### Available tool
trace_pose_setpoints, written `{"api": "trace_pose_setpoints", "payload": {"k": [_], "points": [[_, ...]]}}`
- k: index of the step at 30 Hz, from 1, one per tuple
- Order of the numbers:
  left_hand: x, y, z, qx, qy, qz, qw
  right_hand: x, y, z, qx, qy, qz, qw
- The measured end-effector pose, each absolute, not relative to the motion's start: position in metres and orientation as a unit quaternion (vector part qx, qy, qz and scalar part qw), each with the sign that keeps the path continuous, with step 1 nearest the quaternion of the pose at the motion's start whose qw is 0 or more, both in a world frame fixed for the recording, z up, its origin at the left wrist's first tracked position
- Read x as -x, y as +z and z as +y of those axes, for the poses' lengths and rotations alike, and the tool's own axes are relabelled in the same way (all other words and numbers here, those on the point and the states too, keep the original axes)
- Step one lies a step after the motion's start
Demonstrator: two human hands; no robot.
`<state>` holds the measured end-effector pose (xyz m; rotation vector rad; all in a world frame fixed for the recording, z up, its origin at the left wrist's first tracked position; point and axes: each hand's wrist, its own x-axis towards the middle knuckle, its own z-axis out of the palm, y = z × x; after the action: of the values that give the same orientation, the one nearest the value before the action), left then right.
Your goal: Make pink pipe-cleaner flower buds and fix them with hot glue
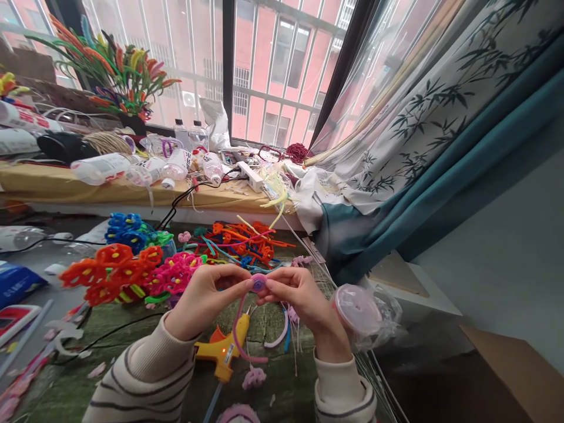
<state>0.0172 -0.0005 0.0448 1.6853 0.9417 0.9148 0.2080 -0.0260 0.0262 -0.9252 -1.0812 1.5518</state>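
Both my hands meet in front of me, pinching a small pink and purple pipe-cleaner coil [258,283] between their fingertips. My left hand [207,295] holds its left side and my right hand [299,296] its right side. A pink pipe-cleaner stem [238,336] curves down from the coil. Just below my hands lies a yellow and orange hot glue gun [222,349]. Orange pipe-cleaner flowers [112,273] and magenta ones [174,273] are heaped to the left of my left hand.
Blue pipe-cleaner flowers [127,230] and a tangle of loose pipe cleaners [240,244] lie on the green work surface [273,332]. A crumpled plastic bag [365,314] sits right of my right hand. Bottles and a power strip [249,176] crowd the windowsill beyond, beside teal curtains [423,176].
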Motion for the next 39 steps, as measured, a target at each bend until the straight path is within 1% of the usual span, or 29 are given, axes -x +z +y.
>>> {"api": "trace_pose_setpoints", "payload": {"k": [9, 13, 16, 20, 26, 28, 32, 33, 35, 36, 38, 39], "points": [[-0.019, 0.042, -0.001, -0.685, 0.360, 0.379, 0.506, -0.205, 0.027, -0.025, 0.403, 0.603, -0.483, 0.490], [-0.020, 0.040, 0.000, -0.694, 0.363, 0.382, 0.491, -0.205, 0.026, -0.024, 0.417, 0.594, -0.480, 0.493], [-0.018, 0.041, 0.001, -0.715, 0.359, 0.388, 0.458, -0.207, 0.026, -0.025, 0.417, 0.587, -0.479, 0.503], [-0.015, 0.046, -0.001, -0.757, 0.365, 0.395, 0.370, -0.210, 0.028, -0.026, 0.400, 0.601, -0.465, 0.511], [-0.020, 0.051, -0.009, -0.776, 0.424, 0.388, 0.259, -0.211, 0.030, -0.028, 0.376, 0.625, -0.453, 0.513], [-0.018, 0.053, -0.014, -0.787, 0.438, 0.392, 0.186, -0.211, 0.030, -0.028, 0.371, 0.625, -0.452, 0.518], [0.001, 0.046, -0.036, -0.787, 0.456, 0.415, -0.010, -0.210, 0.031, -0.028, 0.367, 0.620, -0.450, 0.528], [0.009, 0.040, -0.043, -0.788, 0.447, 0.422, -0.042, -0.210, 0.032, -0.029, 0.366, 0.620, -0.450, 0.528], [0.024, 0.024, -0.056, -0.825, 0.377, 0.417, -0.056, -0.211, 0.034, -0.030, 0.366, 0.622, -0.451, 0.526], [0.030, 0.015, -0.062, -0.843, 0.326, 0.426, -0.044, -0.211, 0.036, -0.031, 0.366, 0.621, -0.454, 0.524], [0.040, -0.003, -0.070, -0.865, 0.169, 0.472, 0.009, -0.211, 0.038, -0.033, 0.369, 0.618, -0.465, 0.516], [0.042, -0.011, -0.073, -0.864, 0.102, 0.493, 0.020, -0.211, 0.039, -0.034, 0.371, 0.616, -0.471, 0.511]]}}
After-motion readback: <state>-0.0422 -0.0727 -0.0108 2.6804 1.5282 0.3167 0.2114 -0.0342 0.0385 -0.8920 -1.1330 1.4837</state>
